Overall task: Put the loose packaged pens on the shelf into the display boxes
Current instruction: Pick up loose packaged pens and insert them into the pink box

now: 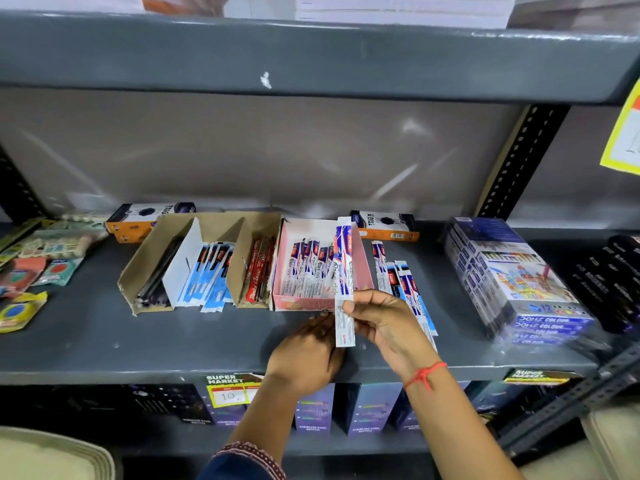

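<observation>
On the grey shelf (104,327), brown display boxes (194,258) precede a pink box (362,258); left hand (308,351) rests empty before it, right hand (384,320) pinches one packaged pen (344,271) over it, loose pens (405,289) beyond.

A: where's everything on the shelf (104,337)?
B: cardboard box (194,258) left, pink box (320,261) just right of it, loose pens (405,282) right again, crayon packs (512,278) far right.
</observation>
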Demonstrator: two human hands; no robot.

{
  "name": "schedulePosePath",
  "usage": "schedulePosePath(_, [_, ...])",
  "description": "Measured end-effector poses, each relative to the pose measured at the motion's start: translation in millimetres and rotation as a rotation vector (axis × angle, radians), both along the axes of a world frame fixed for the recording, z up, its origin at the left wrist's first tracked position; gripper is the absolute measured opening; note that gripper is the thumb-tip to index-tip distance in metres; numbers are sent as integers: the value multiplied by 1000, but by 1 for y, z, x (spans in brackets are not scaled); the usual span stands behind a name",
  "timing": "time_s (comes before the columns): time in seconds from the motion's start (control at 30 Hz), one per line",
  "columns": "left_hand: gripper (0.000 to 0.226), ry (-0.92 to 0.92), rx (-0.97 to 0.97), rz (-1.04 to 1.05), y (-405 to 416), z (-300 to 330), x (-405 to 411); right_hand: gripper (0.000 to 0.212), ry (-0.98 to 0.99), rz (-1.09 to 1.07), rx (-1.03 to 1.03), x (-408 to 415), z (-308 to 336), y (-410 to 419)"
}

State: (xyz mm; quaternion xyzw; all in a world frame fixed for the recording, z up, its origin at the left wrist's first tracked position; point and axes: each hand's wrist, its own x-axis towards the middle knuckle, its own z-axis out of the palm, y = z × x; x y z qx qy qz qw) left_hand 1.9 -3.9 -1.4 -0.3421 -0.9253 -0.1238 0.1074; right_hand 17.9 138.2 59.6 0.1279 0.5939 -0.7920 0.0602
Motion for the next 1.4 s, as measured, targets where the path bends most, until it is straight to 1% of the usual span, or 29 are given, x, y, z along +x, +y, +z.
schedulePosePath(0.1, [33, -10, 33, 4, -1, 0, 1, 19, -7, -12, 29, -12, 8, -6])
schedulePosePath(0.2, [43, -42, 31, 22, -1, -3, -1, 23, -6, -59, 116, -40, 19, -13])
schedulePosePath(0.3, [47, -48, 31, 14, -1, -9, -4, 29, -13, -109, 323, -76, 21, -18])
schedulePosePath(0.43, [45, -59, 32, 12, 0, -12, -7, 31, -72, -46, 630, -117, 0, -27])
schedulePosePath(0.47, [45, -48, 37, 15, -1, -14, -7, 28, -80, -31, 719, -124, -8, -29])
schedulePosePath(0.5, [45, -41, 43, 15, -1, -16, -8, 17, -89, -16, 795, -127, -14, -32])
schedulePosePath(0.53, [45, -34, 41, 15, -1, -17, -9, 6, -101, -12, 850, -128, -18, -33])
schedulePosePath(0.6, [45, -10, 33, 15, -1, -19, -9, 23, -122, -1, 925, -131, -26, -35])
schedulePosePath(0.63, [46, -1, 24, 17, 0, -20, -10, 23, -108, 5, 955, -129, -26, -35])
schedulePosePath(0.7, [46, 5, 17, 22, 0, -19, -10, 14, -83, 11, 1022, -128, -25, -37])
schedulePosePath(0.77, [46, 3, 24, 25, 0, -18, -9, 13, -32, 14, 1080, -125, -21, -35])
schedulePosePath(0.8, [46, 7, 28, 29, 0, -17, -8, 17, -1, -9, 1076, -121, -17, -32])
schedulePosePath(0.87, [45, 3, 44, 22, 0, -15, -7, 25, 66, -102, 996, -109, -1, -21])
schedulePosePath(0.93, [45, 0, 34, 20, 0, -13, -6, 27, 131, -281, 916, -90, 17, 0])
schedulePosePath(0.97, [46, 3, 24, 21, 1, -13, -6, 27, 110, -408, 867, -81, 23, 14])
schedulePosePath(1.0, [46, -12, 12, 26, 1, -13, -6, 26, 44, -508, 830, -75, 21, 30])
schedulePosePath(1.03, [46, -24, 1, 35, 2, -13, -6, 24, -20, -546, 833, -68, 16, 46])
schedulePosePath(1.07, [46, -39, -13, 40, 1, -14, -6, 22, -101, -484, 904, -63, 8, 56])
schedulePosePath(1.13, [47, -45, -33, 35, 1, -17, -6, 25, -244, -307, 1104, -53, -13, 69])
schedulePosePath(1.17, [47, -48, -46, 37, -1, -18, -7, 27, -279, -270, 1173, -50, -23, 71])
schedulePosePath(1.23, [51, -93, -65, 39, 0, -15, -7, 26, -273, -277, 1177, -44, -30, 76])
schedulePosePath(1.3, [67, -137, -60, 62, 1, -8, -4, 23, -258, -282, 1123, -43, -29, 81])
schedulePosePath(1.33, [71, -132, -56, 73, 0, -6, -3, 22, -271, -270, 1087, -45, -27, 84])
schedulePosePath(1.4, [66, -156, -75, 69, 1, -4, -2, 21, -307, -241, 1055, -48, -26, 89])
